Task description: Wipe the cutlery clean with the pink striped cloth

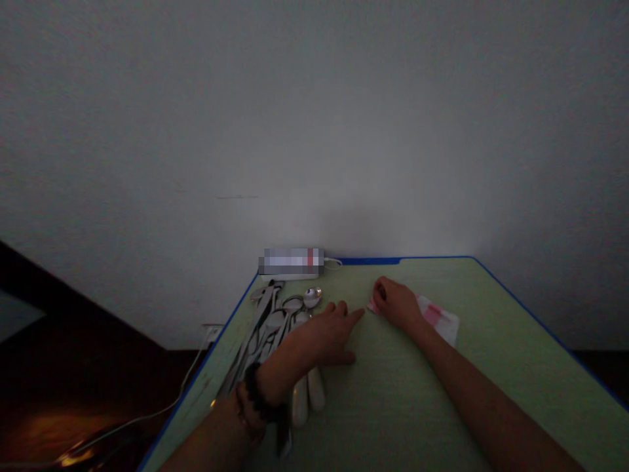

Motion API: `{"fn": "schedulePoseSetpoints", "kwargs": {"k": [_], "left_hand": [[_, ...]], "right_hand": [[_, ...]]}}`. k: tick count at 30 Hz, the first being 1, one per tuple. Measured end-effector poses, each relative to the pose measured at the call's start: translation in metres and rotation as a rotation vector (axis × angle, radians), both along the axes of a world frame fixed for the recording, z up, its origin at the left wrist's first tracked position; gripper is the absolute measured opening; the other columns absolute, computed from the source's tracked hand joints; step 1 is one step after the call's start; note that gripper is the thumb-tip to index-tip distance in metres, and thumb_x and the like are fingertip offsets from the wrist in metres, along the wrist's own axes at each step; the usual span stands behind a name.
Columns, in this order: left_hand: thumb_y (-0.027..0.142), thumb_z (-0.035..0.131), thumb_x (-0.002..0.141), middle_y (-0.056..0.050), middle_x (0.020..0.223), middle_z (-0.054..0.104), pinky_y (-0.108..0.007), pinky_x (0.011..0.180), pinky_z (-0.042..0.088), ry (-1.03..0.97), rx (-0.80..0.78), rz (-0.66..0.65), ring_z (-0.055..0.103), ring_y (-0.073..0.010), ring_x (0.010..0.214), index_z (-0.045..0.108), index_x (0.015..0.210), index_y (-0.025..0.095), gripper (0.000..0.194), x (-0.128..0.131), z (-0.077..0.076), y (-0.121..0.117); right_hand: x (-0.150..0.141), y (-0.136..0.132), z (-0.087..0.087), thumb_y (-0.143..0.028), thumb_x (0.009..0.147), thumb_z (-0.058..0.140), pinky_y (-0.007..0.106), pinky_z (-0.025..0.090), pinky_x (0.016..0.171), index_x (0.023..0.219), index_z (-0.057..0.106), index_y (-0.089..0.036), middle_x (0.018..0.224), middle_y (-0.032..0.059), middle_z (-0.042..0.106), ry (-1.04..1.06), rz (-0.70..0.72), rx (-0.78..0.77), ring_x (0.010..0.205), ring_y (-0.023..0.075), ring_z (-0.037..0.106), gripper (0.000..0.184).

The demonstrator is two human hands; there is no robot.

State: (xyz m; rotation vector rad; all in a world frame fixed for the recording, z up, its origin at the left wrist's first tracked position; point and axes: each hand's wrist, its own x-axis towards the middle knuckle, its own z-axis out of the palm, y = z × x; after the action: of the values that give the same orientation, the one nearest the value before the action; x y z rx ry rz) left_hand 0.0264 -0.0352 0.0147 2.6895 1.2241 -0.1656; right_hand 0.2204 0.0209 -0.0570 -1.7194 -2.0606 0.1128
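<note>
A pink and white cloth [446,322] lies on the right half of the table, partly covered by my right hand [396,305], whose fingers are curled together on its left end. My left hand [331,334] reaches over from the left with its fingers apart and nothing in them. Its index fingertip is close to the cloth's left corner; whether they touch I cannot tell. Under and beside my left forearm lies a pile of cutlery [268,328], several metal spoons and flat handles among it. One spoon [312,297] shows its shiny bowl, and two pale handles [308,396] stick out below my wrist.
The green table [393,406] has a blue edge and stands against a grey wall [344,131]. At the back left corner sits a white box-like thing [292,263], its front blurred, with a white cable. Another white cable [184,383] hangs left of the table.
</note>
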Motion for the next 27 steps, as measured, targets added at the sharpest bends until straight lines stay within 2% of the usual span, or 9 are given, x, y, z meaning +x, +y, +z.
{"fn": "schedulePoseSetpoints", "kwargs": {"k": [2,4,6,9,12,14,16,21,27], "left_hand": [[0.035,0.061,0.070,-0.016,0.125,0.046,-0.042,0.090,0.041,-0.006,0.007,0.010,0.046,-0.0301,0.112,0.039,0.130,0.019,0.066,0.001,0.000,0.000],[0.032,0.058,0.073,-0.013,0.129,0.042,-0.042,0.094,0.037,-0.016,0.072,-0.028,0.041,-0.0304,0.117,0.050,0.120,0.021,0.049,0.001,-0.001,0.001],[0.028,0.059,0.073,-0.012,0.128,0.044,-0.042,0.095,0.036,-0.017,0.091,-0.054,0.041,-0.0294,0.117,0.051,0.118,0.022,0.046,0.001,-0.002,0.003],[0.031,0.064,0.070,-0.012,0.120,0.051,-0.037,0.092,0.040,-0.006,0.004,-0.067,0.048,-0.0262,0.109,0.047,0.121,0.018,0.056,0.001,-0.006,0.004],[0.043,0.073,0.060,-0.013,0.133,0.038,-0.039,0.096,0.037,-0.032,0.020,-0.069,0.039,-0.0300,0.119,0.045,0.122,0.019,0.072,-0.001,-0.010,0.005],[0.048,0.076,0.053,-0.014,0.137,0.032,-0.042,0.096,0.036,-0.053,0.067,-0.006,0.035,-0.0328,0.121,0.033,0.132,0.022,0.093,-0.001,-0.012,0.005],[0.051,0.076,0.052,-0.014,0.131,0.038,-0.043,0.092,0.038,-0.045,0.069,0.034,0.040,-0.0327,0.116,0.025,0.135,0.023,0.102,-0.002,-0.013,0.005],[0.056,0.068,0.060,-0.012,0.117,0.049,-0.040,0.089,0.040,-0.010,0.058,-0.030,0.047,-0.0297,0.106,0.043,0.122,0.019,0.077,-0.002,-0.012,0.007],[0.054,0.071,0.058,-0.013,0.113,0.051,-0.039,0.089,0.040,0.019,0.073,0.030,0.048,-0.0304,0.105,0.055,0.107,0.014,0.065,-0.008,-0.011,0.015]], "right_hand": [[0.000,0.000,-0.001,-0.028,0.084,0.042,0.024,0.029,0.059,0.085,0.054,-0.019,0.077,0.0023,0.063,0.002,0.002,0.009,0.064,0.0124,0.052,0.014],[0.001,0.000,-0.001,-0.028,0.085,0.042,0.024,0.029,0.059,0.085,0.054,-0.019,0.077,0.0019,0.063,0.005,0.006,0.013,0.063,0.0121,0.052,0.015],[0.001,0.000,-0.001,-0.028,0.084,0.042,0.023,0.029,0.059,0.085,0.054,-0.019,0.077,0.0019,0.063,0.006,0.002,0.012,0.063,0.0120,0.053,0.015],[0.000,0.001,-0.001,-0.028,0.084,0.043,0.024,0.029,0.059,0.085,0.055,-0.019,0.079,0.0027,0.063,-0.001,-0.006,-0.006,0.065,0.0123,0.053,0.015],[0.000,0.001,0.000,-0.028,0.085,0.042,0.024,0.030,0.060,0.085,0.055,-0.019,0.079,0.0031,0.063,-0.009,0.001,-0.007,0.065,0.0125,0.053,0.016],[0.000,0.001,0.001,-0.028,0.085,0.041,0.024,0.029,0.060,0.084,0.054,-0.019,0.078,0.0029,0.063,-0.009,0.006,0.007,0.065,0.0125,0.052,0.016],[0.000,0.000,0.001,-0.028,0.085,0.041,0.024,0.029,0.059,0.084,0.054,-0.019,0.078,0.0027,0.063,-0.009,0.003,0.015,0.064,0.0126,0.052,0.016],[0.000,0.000,0.001,-0.028,0.084,0.043,0.024,0.029,0.059,0.084,0.055,-0.019,0.075,0.0025,0.063,-0.004,-0.009,0.013,0.064,0.0126,0.052,0.015],[0.001,0.000,0.000,-0.028,0.084,0.042,0.024,0.029,0.057,0.084,0.055,-0.019,0.075,0.0021,0.063,0.001,-0.006,0.008,0.063,0.0125,0.052,0.015]]}}
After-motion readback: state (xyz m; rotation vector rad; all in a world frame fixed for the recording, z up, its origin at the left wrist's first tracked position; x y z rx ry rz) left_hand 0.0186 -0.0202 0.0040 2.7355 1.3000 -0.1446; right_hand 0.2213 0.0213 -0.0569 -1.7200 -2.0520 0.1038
